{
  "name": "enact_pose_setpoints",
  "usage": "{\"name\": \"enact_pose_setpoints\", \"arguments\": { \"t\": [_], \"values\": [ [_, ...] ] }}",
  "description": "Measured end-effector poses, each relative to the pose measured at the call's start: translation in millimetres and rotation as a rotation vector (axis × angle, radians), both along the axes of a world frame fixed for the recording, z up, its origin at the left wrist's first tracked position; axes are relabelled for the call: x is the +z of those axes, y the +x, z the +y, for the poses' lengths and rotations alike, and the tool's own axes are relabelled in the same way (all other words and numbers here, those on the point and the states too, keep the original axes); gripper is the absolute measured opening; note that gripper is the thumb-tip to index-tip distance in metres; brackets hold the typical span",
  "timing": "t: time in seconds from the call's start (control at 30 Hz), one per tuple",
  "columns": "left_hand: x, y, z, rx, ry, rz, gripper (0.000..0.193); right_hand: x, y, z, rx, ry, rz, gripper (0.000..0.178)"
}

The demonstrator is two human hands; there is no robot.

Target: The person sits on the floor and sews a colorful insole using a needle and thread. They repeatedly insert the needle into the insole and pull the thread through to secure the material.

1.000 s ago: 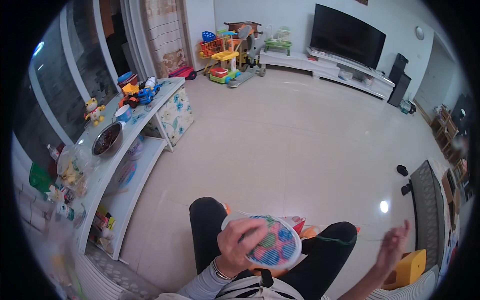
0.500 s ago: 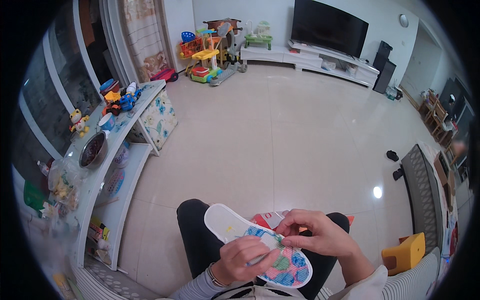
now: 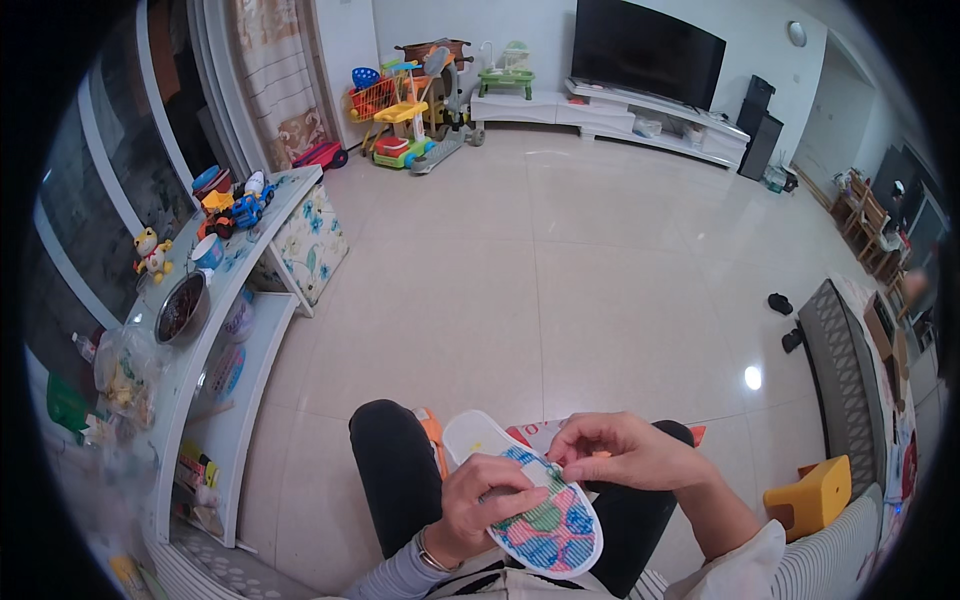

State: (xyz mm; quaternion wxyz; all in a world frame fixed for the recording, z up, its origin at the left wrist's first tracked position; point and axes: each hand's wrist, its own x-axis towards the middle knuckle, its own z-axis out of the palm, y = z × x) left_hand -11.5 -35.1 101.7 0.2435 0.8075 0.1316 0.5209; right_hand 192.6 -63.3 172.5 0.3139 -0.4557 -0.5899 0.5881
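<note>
A white-edged insole (image 3: 565, 548) with a stitched pattern in blue, pink and green lies aslant over my lap. My left hand (image 3: 482, 502) grips it from its left side, fingers bent across the top. At its upper right edge, close to a green patch, my right hand (image 3: 632, 452) pinches with thumb and forefinger. Whatever sits between those fingertips is too small to make out. Behind the insole, a red and white item (image 3: 535, 432) shows in part between my knees.
A white shelf unit (image 3: 285, 200) with toys, a metal bowl (image 3: 183, 308) and bags stands at my left. To my right are a yellow stool (image 3: 822, 497) and a grey-sided piece of furniture (image 3: 838, 370). Toy carts (image 3: 402, 112) and a television (image 3: 648, 52) stand at the far wall.
The insole has turned more upright and shifted, its plain end moving right and its patterned end left. My left hand's grip has changed slightly. My right hand remains pinched at the edge.
</note>
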Motion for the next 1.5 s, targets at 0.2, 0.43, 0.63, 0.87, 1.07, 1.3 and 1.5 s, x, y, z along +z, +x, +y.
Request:
{"name": "enact_pose_setpoints", "arguments": {
  "t": [0.2, 0.43, 0.63, 0.87, 1.07, 1.3, 1.5],
  "values": [
    [-3, 0, 7, -0.126, -0.13, -0.045, 0.03, -9, 3, -2, 0.033, -0.135, 0.04, 0.014],
    [-4, -3, 13, -0.167, -0.125, -0.049, 0.028, -6, -2, -2, -0.064, -0.106, 0.164, 0.017],
    [-3, -6, 13, -0.184, -0.164, -0.059, 0.027, -20, 8, 0, -0.044, -0.038, 0.074, 0.014],
    [-8, -8, 15, -0.21, -0.226, -0.099, 0.026, -23, -4, -2, -0.048, 0.046, -0.021, 0.022],
    [-10, -16, 19, -0.13, -0.228, -0.088, 0.024, -38, -4, -8, -0.213, -0.079, 0.204, 0.018],
    [-17, -20, 22, -0.126, -0.341, -0.13, 0.025, -49, -1, -14, -0.405, 0.107, 0.306, 0.015],
    [-6, -16, 14, -0.111, -0.721, -0.302, 0.016, -58, 8, -18, -0.629, 0.197, 0.217, 0.012]
  ]
}}
